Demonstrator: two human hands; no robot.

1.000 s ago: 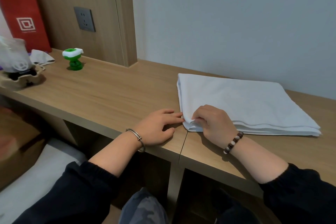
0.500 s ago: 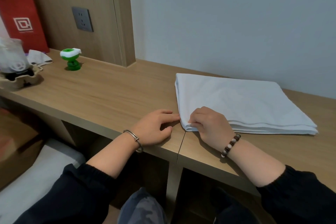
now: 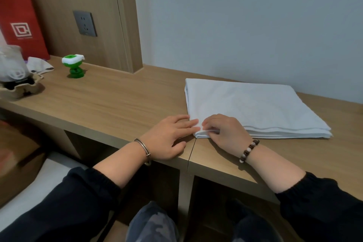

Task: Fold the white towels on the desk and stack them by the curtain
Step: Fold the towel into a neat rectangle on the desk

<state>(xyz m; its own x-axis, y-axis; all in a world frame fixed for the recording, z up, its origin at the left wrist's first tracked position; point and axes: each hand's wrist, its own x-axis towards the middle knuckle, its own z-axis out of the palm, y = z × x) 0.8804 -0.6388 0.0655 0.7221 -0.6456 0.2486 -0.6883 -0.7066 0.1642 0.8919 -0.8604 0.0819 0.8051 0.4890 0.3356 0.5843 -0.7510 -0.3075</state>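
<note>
Entry, as I see it: folded white cloth towel (image 3: 255,108), flat on light wooden desk (image 3: 117,100), near pale wall (image 3: 255,25); left hand (image 3: 167,135), fingers straight, flat on desk, tips touching towel's near corner; right hand (image 3: 225,133), just beside, fingers curled, pinching that corner's layers

We wear black gathered-cuff sleeves (image 3: 59,202), a metal bangle (image 3: 144,148) behind the left hand (image 3: 167,137), and a bead bracelet (image 3: 248,150) behind the right hand (image 3: 225,131).

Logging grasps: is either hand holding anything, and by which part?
The right hand pinches the folded white towel at its near left corner; the left hand lies flat, fingers touching that corner.
</note>
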